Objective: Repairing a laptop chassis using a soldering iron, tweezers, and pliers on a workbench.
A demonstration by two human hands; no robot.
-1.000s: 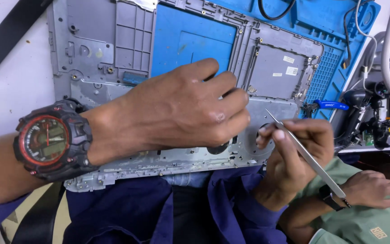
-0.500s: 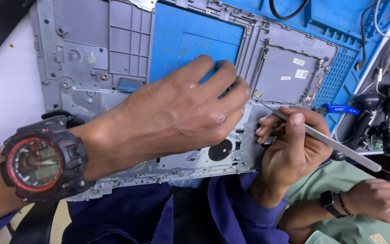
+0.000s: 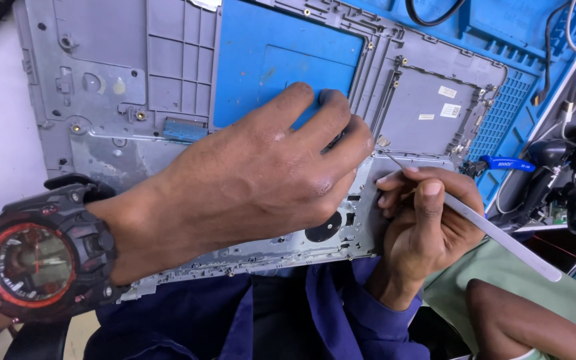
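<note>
Head view, only one we have: we're over a grey metal-and-plastic laptop chassis frame (image 3: 188, 100), stripped bare, lying on a blue silicone repair mat (image 3: 501, 40).

Left hand (image 3: 261, 173) lies palm down across the frame's lower middle, fingers spread and curled onto its bars, pinning it and grasping nothing. Black-and-red wristwatch (image 3: 35, 253) on that wrist.

Right hand (image 3: 428, 220) is closed in a pen grip around a slim silver metal pry tool (image 3: 501, 233). Its tip sits on the frame's lower right area, just beside the left fingertips; exact contact point too small to tell.

Progress, our judgement: most of the strip-down looks done. No boards, no keyboard; mat shows through the big central opening. One blue connector strip (image 3: 185, 129) remains on the left part, and stickers on the grey plate (image 3: 428, 107) at right. What's left seems to be small stuff around the tool tip.

Another person's arm (image 3: 535, 327) and green garment at bottom right, not touching the frame.
</note>
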